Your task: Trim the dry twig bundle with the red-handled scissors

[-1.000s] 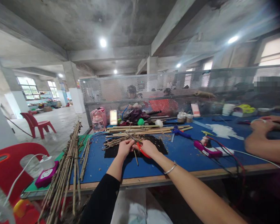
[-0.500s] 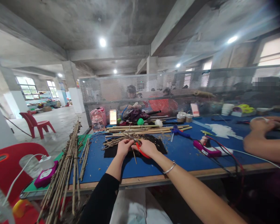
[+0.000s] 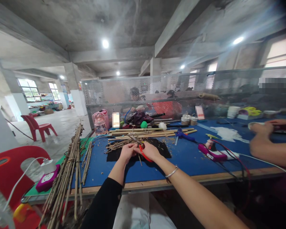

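My left hand (image 3: 127, 152) is closed on a thin brown stick (image 3: 139, 158) that pokes out below my fingers. My right hand (image 3: 150, 151) grips red-handled scissors (image 3: 143, 153), with the blades up against the stick. Both hands rest over a black mat (image 3: 157, 149) on the blue table (image 3: 181, 159), beside a small pile of cut twigs (image 3: 118, 144). A silver bangle (image 3: 171, 172) circles my right wrist.
A long bundle of sticks (image 3: 70, 168) hangs over the table's left end. Thicker bamboo rods (image 3: 147, 132) lie behind the mat. A blue glue gun (image 3: 184, 135), a pink power strip (image 3: 211, 154) with cables and a co-worker's arm (image 3: 269, 146) are to the right. Red chairs (image 3: 11, 171) stand left.
My hands stay together over the mat; the stick tip below them has shifted slightly. The co-worker's hand at right has moved a little.
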Available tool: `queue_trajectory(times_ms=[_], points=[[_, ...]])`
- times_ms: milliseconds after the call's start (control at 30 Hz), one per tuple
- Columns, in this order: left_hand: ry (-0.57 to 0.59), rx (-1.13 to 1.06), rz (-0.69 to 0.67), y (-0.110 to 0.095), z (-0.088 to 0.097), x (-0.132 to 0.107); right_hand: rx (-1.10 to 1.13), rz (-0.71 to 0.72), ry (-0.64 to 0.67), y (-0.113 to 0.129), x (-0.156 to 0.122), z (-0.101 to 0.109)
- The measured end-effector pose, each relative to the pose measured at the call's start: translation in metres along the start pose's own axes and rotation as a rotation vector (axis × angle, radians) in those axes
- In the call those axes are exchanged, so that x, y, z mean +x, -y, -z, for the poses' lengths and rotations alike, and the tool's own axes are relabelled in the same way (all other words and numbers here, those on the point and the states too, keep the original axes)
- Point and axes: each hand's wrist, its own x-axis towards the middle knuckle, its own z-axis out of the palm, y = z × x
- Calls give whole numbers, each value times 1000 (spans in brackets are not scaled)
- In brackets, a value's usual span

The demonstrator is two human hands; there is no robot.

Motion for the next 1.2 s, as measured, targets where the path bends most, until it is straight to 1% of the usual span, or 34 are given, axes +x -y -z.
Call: queue_trajectory(times_ms=[267,433,500,600,700,933,1067,1200], points=[[-54,81,-45,0,1,2,-4,6,-20,1,-2,2],[-71,121,-55,1,2,2,-4,7,-41,-4,-2,1],[-66,143,-53,2,2,2,-8,5,-53,-7,-2,-1],[-27,150,-71,3,1,0,-31,-32,-77,-12,-3,-4],[2,150,-84,2,0,-1,-41,-38,-88,-15,-3,-6],[-44,189,-45,3,0,-2,-19,-22,-66,-14,-2,-6],[-25,195,-34,3,-1,-3,-37,-40,-90,-14,-5,-3],[-6,135,-22,1,-1,-4,-6,-64,-132,-15,-8,-4]])
